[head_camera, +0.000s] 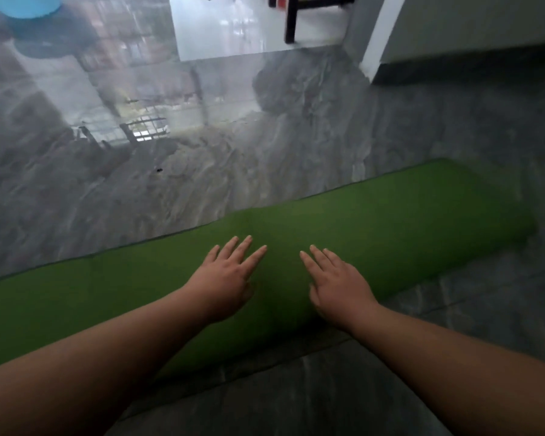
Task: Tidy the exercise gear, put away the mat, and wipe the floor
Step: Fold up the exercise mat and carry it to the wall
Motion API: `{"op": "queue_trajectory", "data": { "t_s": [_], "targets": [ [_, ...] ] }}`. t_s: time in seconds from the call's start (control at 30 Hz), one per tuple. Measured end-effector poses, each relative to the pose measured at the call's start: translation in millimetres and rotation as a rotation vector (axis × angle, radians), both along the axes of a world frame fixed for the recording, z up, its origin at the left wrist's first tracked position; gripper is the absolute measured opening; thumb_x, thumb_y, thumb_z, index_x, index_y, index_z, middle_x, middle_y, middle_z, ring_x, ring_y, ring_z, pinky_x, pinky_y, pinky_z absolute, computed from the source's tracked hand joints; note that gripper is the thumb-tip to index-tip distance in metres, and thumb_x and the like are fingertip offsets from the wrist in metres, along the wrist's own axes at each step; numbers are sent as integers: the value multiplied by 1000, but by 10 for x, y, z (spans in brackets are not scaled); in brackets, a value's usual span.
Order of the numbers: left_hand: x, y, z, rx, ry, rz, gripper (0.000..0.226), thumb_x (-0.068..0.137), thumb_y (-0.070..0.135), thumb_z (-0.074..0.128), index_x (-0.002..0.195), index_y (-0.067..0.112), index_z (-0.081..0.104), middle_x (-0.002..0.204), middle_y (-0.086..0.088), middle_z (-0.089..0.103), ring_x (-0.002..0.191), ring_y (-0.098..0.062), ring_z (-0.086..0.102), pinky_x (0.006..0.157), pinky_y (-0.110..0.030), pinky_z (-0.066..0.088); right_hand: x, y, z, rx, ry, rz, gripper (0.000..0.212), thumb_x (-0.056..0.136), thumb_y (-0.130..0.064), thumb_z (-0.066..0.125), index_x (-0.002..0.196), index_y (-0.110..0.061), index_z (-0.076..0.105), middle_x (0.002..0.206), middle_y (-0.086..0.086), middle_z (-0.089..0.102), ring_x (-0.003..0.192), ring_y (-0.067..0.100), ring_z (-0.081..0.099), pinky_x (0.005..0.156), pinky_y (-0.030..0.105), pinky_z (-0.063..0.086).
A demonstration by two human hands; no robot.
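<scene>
The green mat (390, 221) lies on the grey marbled floor (202, 184), mostly rolled, its long axis running from lower left to upper right across the view, with a thin flat edge still spread on the far side. Both hands lie flat on top of the roll near its middle, fingers straight and pointing away: left hand (230, 275) and right hand (337, 284), side by side, neither nearer. Each grip is wide, holding nothing. I see no readable writing or brand.
</scene>
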State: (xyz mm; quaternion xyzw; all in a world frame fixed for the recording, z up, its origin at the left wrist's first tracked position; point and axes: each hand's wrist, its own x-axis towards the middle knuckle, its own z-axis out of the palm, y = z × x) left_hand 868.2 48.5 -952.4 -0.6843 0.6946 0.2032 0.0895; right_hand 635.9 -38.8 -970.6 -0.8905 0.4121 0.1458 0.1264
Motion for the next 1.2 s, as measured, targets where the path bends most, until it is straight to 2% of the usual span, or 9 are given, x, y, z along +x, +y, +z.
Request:
{"op": "queue_trajectory", "data": {
  "t_s": [0.23, 0.53, 0.63, 0.73, 0.87, 0.93, 1.0, 1.13, 1.2],
  "targets": [
    [-752, -671, -189, 58, 80, -16, 74, 101, 43, 41, 155, 38, -10, 167, -5, -9, 153, -27, -7, 124, -47, 5, -611, -362, -244, 10, -77, -309, 66, 100, -38, 35, 158, -27, 5, 166, -2, 6, 151, 22, 9, 116, 41, 26],
    [-1618, -926, -585, 74, 90, -129, 80, 98, 50, 44, 153, 44, -15, 166, -4, -15, 152, -29, -14, 122, -56, 2, -1416, -728, -576, -28, -157, -752, 67, 97, -37, 46, 157, -22, 18, 165, 3, 11, 150, 30, 12, 119, 46, 22],
    [-1729, -965, -659, 80, 86, -142, 77, 99, 49, 43, 152, 48, -14, 166, -1, -14, 152, -30, -12, 121, -59, 2, -1513, -839, -617, -5, -403, -1029, 61, 96, -24, 55, 151, -14, 32, 163, 9, 18, 149, 29, 19, 120, 40, 23],
    [-1761, -950, -718, 81, 72, -140, 72, 99, 47, 41, 152, 51, -7, 167, -2, -11, 152, -31, -10, 121, -60, 3, -1541, -1002, -693, -20, -641, -1334, 56, 91, -17, 63, 143, -12, 42, 151, 10, 39, 138, 26, 40, 112, 34, 35],
    [-1737, -941, -745, 105, 82, -126, 68, 101, 45, 40, 151, 52, -5, 166, -2, -12, 152, -32, -10, 120, -60, 4, -1541, -1170, -716, -15, -886, -1682, 67, 81, -13, 73, 140, -11, 41, 131, 5, 55, 113, 26, 60, 93, 32, 50],
    [-1727, -944, -766, 109, 101, -108, 67, 101, 44, 39, 151, 53, -5, 166, -2, -12, 152, -32, -9, 120, -61, 5, -1592, -1225, -743, -26, -999, -1799, 74, 76, -10, 77, 141, -9, 40, 128, 7, 57, 110, 26, 61, 93, 35, 51],
    [-1719, -937, -794, 99, 111, -98, 66, 102, 43, 38, 151, 53, -4, 167, -1, -11, 153, -33, -7, 120, -61, 6, -1626, -1247, -785, 8, -1100, -1861, 78, 71, -13, 81, 140, -8, 43, 127, 9, 61, 107, 25, 63, 96, 41, 52],
    [-1726, -879, -805, 80, 122, -84, 63, 103, 40, 36, 152, 51, -2, 167, -3, -7, 153, -33, -3, 121, -60, 6, -1642, -1248, -751, 110, -1317, -1806, 51, 80, 2, 69, 128, -6, 54, 118, 11, 66, 96, 23, 65, 85, 35, 53],
    [-1734, -852, -779, 77, 132, -80, 64, 104, 37, 37, 153, 50, -2, 167, -4, -6, 153, -33, -3, 121, -58, 6, -1636, -1239, -639, 146, -1425, -1737, 48, 80, 9, 64, 125, -4, 55, 116, 13, 67, 93, 23, 65, 82, 36, 55]
  ]
}}
